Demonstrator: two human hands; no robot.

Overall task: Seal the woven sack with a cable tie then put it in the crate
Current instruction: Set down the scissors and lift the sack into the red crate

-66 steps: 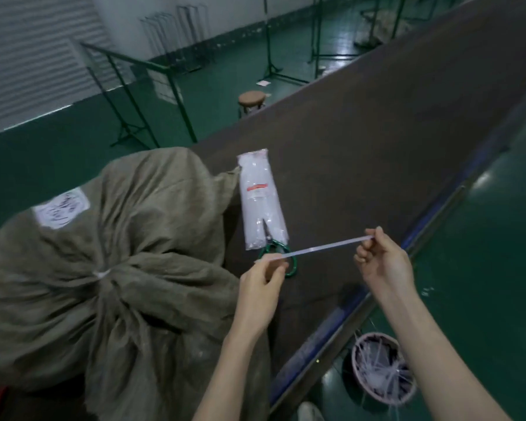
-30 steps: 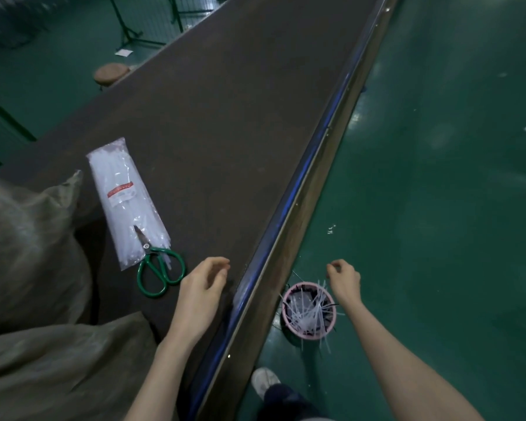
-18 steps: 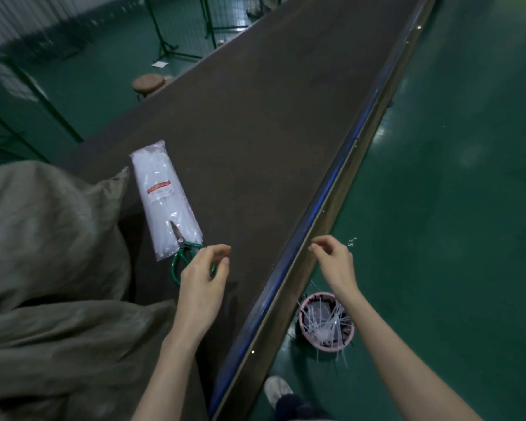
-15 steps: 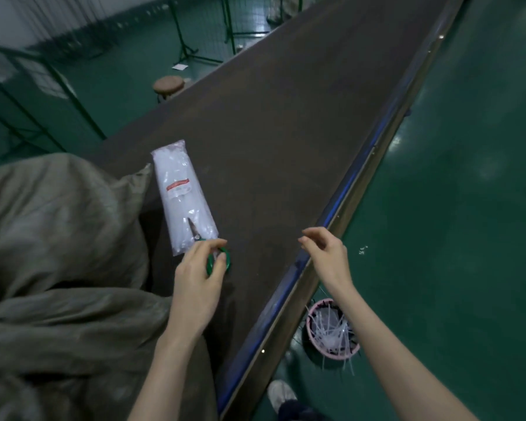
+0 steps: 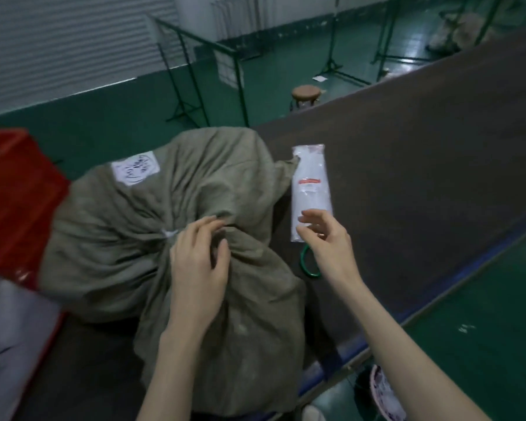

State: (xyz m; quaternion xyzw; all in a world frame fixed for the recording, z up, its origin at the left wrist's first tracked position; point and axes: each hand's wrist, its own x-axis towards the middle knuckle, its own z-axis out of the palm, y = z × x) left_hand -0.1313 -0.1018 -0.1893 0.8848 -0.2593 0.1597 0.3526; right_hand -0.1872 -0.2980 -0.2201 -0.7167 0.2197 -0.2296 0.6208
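An olive woven sack (image 5: 113,226) with a white label lies on the dark table (image 5: 422,165). Its neck is bunched, and a white cable tie (image 5: 168,233) is cinched around it. My left hand (image 5: 199,262) hovers over the gathered neck just right of the tie, fingers spread, holding nothing. My right hand (image 5: 328,238) floats open above the lower end of a clear packet of cable ties (image 5: 310,183). A red crate (image 5: 16,189) stands at the left, touching the sack.
Green-handled scissors (image 5: 308,265) lie partly under my right hand. A pink tub (image 5: 383,396) sits on the green floor below the table's blue edge. A round stool (image 5: 305,94) and green metal racks (image 5: 201,77) stand beyond the table.
The tie strip held between both hands earlier is gone from them. My view swung from the floor tub back left to the sack. My left hand left the scissors and went to the sack's neck.
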